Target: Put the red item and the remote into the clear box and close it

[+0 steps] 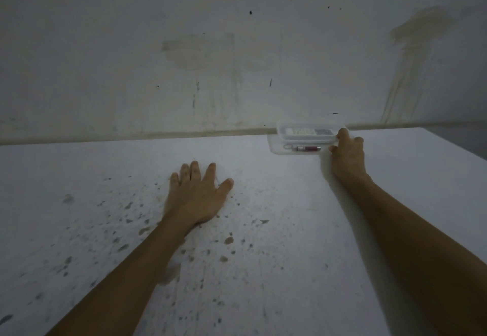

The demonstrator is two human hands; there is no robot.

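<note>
- The clear box [308, 133] sits at the far edge of the white table [290, 230], against the stained wall [237, 58]. All positions below are given relative to this box.
- The remote [308, 131] lies flat inside the box, its long side parallel to the wall.
- The red item [308, 148] lies just in front of the box, on the near side, on a flat clear sheet [274, 148] that looks like the box lid; this cannot be confirmed from the view. The red item is slim, with a small ring at its left end, and lies parallel to the remote.
- The right hand [346, 155] is at the right end of the box. Its fingers [342, 133] are closed on the box's right rim, with the thumb lower, near the right end of the red item. Whether the thumb touches the red item cannot be told.
- The left hand [199, 193] rests palm down on the table, well to the left of the box and nearer the person. Its fingers are spread apart and hold nothing.
- The table surface near the left hand carries many dark specks and smudges; the area directly around the box is cleaner.
</note>
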